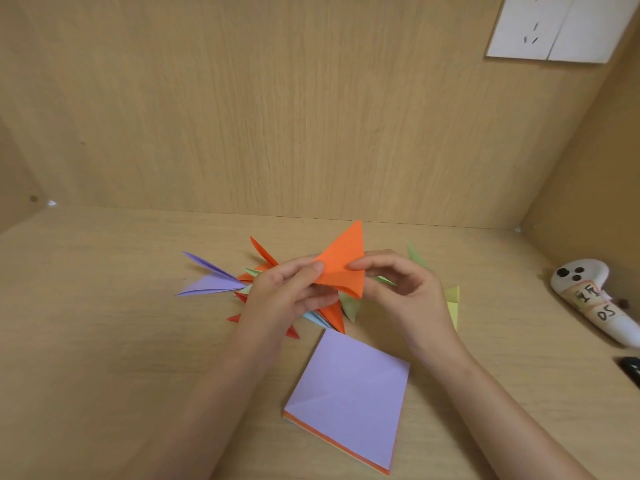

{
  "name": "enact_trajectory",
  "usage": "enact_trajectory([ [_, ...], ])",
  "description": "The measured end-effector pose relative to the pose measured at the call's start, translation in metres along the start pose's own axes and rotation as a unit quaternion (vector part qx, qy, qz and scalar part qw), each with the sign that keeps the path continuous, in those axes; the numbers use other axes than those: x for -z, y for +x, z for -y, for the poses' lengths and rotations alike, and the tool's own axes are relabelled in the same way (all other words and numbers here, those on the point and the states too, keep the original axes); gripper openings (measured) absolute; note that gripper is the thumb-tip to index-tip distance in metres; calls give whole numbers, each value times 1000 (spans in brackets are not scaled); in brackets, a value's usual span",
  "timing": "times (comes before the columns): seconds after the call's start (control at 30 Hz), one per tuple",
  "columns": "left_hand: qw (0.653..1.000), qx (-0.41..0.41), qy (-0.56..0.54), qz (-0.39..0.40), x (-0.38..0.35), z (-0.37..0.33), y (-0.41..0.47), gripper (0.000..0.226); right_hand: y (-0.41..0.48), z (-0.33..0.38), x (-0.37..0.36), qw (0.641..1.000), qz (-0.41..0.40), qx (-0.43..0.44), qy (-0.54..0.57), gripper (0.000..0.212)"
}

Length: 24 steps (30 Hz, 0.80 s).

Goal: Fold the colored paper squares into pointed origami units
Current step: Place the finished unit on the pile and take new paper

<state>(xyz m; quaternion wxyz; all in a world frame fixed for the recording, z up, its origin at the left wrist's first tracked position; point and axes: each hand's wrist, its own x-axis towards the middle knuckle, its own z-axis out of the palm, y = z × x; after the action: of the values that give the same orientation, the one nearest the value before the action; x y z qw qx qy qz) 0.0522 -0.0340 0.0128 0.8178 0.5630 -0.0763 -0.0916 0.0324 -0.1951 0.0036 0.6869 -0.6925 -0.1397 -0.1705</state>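
Observation:
An orange paper (343,265), folded into a pointed triangle shape, is held up above the desk. My left hand (287,289) pinches its left edge between thumb and fingers. My right hand (398,285) pinches its right side with curled fingers. Beneath my hands lies a pile of finished pointed units: a purple unit (211,280) at the left, orange, red, green and yellow ones around it. A stack of paper squares (349,396) with a purple sheet on top lies near me on the desk.
A wooden back wall rises just behind the pile and a side wall closes the right. A white controller (588,296) with taped labels lies at the right, a dark object (630,370) near it. A white socket plate (557,26) hangs top right.

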Motion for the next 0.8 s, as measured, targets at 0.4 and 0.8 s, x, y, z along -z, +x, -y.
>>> enact_trajectory([
  [0.4, 997, 27, 31, 69, -4, -2, -4, 18, 3, 6, 2, 986, -115, -62, 100, 18],
  [0.8, 996, 27, 71, 49, -9, -1, -6, 15, 4, 5, 4, 988, -115, -75, 78, 12],
])
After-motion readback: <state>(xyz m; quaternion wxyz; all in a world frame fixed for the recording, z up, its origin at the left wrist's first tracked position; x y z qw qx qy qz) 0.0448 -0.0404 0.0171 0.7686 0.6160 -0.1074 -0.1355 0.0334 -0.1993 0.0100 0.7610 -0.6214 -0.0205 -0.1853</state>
